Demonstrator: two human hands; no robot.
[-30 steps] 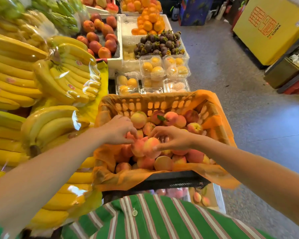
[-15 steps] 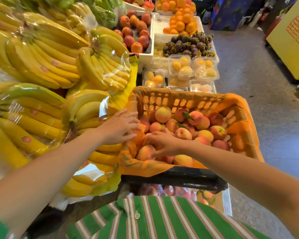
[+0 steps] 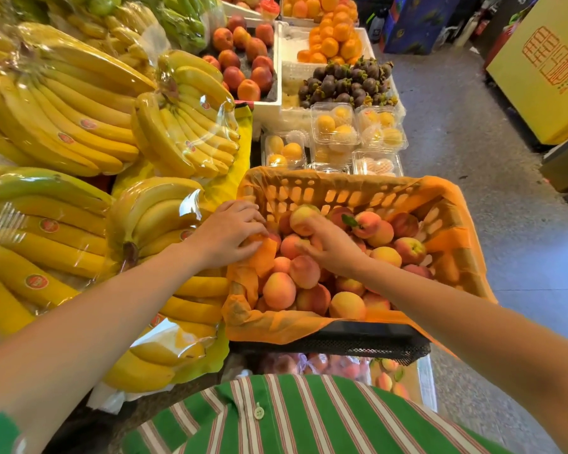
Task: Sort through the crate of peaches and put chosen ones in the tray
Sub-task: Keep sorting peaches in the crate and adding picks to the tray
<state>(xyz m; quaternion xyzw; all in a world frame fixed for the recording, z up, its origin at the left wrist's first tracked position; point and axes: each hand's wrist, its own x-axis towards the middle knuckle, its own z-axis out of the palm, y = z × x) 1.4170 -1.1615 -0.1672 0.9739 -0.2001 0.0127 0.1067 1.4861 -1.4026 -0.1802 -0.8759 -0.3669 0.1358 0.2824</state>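
One peach [image 3: 300,215] in right hand's [image 3: 333,249] grip

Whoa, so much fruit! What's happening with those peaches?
A person in a green striped shirt is picking through a crate full of peaches at a fruit stall. Their right hand grips one peach near the back of the pile, while their left hand rests on the orange paper lining the crate, at its left edge. Bagged bananas lie just to the left. The peach is over the crate, not yet in any tray.
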